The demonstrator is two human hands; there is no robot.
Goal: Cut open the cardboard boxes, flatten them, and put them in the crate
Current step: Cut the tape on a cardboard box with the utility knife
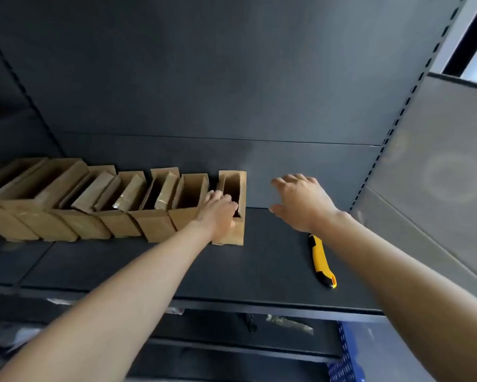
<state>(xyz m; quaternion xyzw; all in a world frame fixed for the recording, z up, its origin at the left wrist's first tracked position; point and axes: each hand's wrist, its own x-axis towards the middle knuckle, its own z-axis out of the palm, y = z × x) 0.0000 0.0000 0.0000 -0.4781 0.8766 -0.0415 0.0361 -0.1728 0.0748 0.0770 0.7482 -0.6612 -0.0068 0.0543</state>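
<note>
Barely started, I'd say. On the dark shelf [273, 271], the row of boxes [93, 205] out at 9 o'clock is all standing, none flattened. The blue crate [344, 354] peeks in at 5 o'clock, but I can't see inside it. The left hand [218, 210] reaches to center, fingers hooked over the end box [236, 188] rim, gripping it. The right hand [300, 199] hovers at 3 o'clock of that box, fingers spread, holding nothing. The yellow knife [321, 260] lies untouched at 4 o'clock.

left hand [218, 213] fingers [216, 194] dip unseen into the end box [238, 233].
</note>
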